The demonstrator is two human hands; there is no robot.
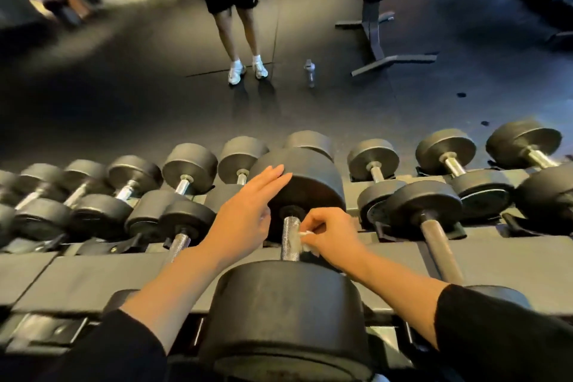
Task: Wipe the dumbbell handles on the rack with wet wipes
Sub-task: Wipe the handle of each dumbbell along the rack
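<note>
A large black dumbbell (288, 313) lies on the rack (77, 276) straight in front of me, its knurled metal handle (290, 237) running away from me. My right hand (331, 242) pinches a small white wet wipe (305, 237) against the right side of that handle. My left hand (248, 211) is flat with straight fingers, resting on the left edge of the dumbbell's far head (310, 189). Most of the wipe is hidden under my fingers.
Rows of smaller dumbbells fill the rack left (183, 186) and right (434, 226). Beyond the rack, on the dark floor, a person (238, 25) stands in white shoes. A water bottle (310, 71) and a bench frame (378, 40) stand nearby.
</note>
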